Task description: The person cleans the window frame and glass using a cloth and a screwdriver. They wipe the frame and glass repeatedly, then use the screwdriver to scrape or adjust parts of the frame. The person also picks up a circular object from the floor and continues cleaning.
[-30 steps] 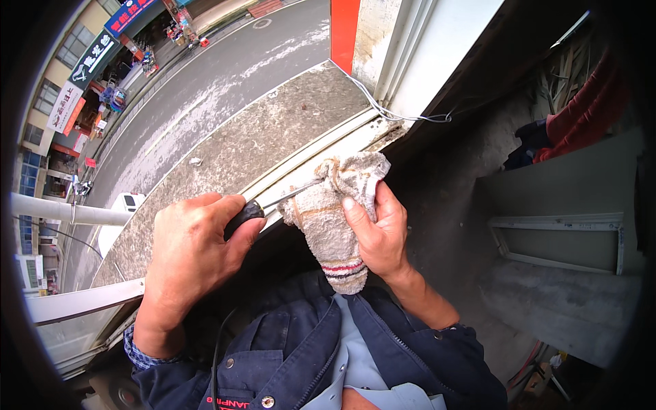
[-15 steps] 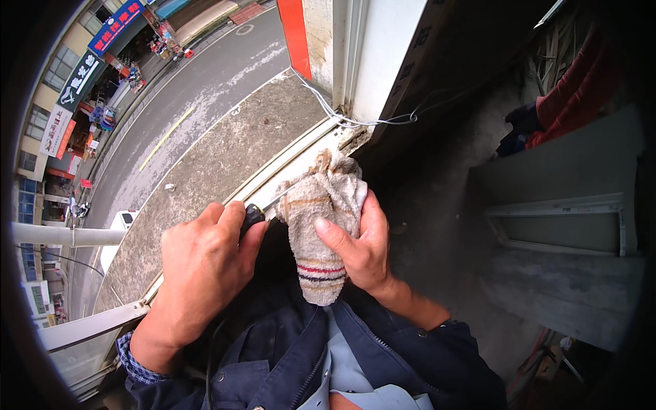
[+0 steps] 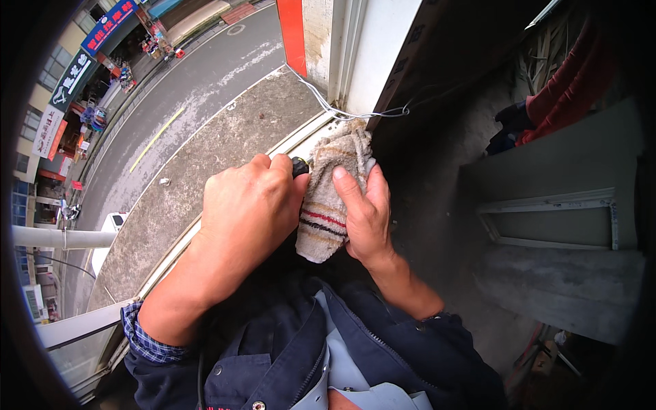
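The left grip (image 3: 251,198) is wrapped around a handle (image 3: 299,166); just right of it, the cloth (image 3: 326,191) is pinched in the right grip (image 3: 367,215), best kept firm and steady.

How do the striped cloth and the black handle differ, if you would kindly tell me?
The striped cloth is pale, with red and dark bands, while the black handle is dark. The cloth looks soft and bunched; the handle looks firm. The cloth shows over much of its length, but the left hand hides most of the handle, and the right hand holds the cloth. Both are held.
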Tool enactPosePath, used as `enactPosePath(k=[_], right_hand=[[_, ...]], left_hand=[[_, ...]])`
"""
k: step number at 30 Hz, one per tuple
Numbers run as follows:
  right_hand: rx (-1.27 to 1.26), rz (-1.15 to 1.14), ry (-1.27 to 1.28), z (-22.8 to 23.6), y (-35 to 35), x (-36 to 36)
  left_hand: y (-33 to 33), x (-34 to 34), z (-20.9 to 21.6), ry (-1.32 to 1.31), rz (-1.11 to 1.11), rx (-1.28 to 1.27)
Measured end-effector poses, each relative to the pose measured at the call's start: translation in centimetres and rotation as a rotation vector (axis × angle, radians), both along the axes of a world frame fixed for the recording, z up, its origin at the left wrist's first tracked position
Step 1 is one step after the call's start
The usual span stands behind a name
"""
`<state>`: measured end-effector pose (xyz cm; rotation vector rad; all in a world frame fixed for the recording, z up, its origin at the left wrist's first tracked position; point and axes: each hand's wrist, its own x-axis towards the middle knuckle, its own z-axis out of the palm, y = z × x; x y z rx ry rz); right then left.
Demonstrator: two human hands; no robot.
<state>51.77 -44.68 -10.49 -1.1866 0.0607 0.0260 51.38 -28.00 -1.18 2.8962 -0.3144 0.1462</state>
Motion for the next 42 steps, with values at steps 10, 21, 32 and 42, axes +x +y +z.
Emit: enactPosePath(k=[10,21,32,42], right_hand=[[-0.23,0.043,-0.136,0.1,-0.6,1.8],[-0.42,-0.077,-0.38,0.8,0.5,0.8],[-0.192,-0.111,-0.409,-0.7,-0.5,-5.7],[-0.171,-0.191,0.389,-7.3,-10.4,-6.9]], left_hand=[[-0.2,-0.1,-1.2,-0.036,0.039,-0.051],[1.0,-1.4,-1.9,-0.064,0.035,-0.243],[2.4,-5.9,-2.7,-0.141,-0.157,-0.301],[3.9,-8.1,-2.5,-0.086,-0.174,-0.255]])
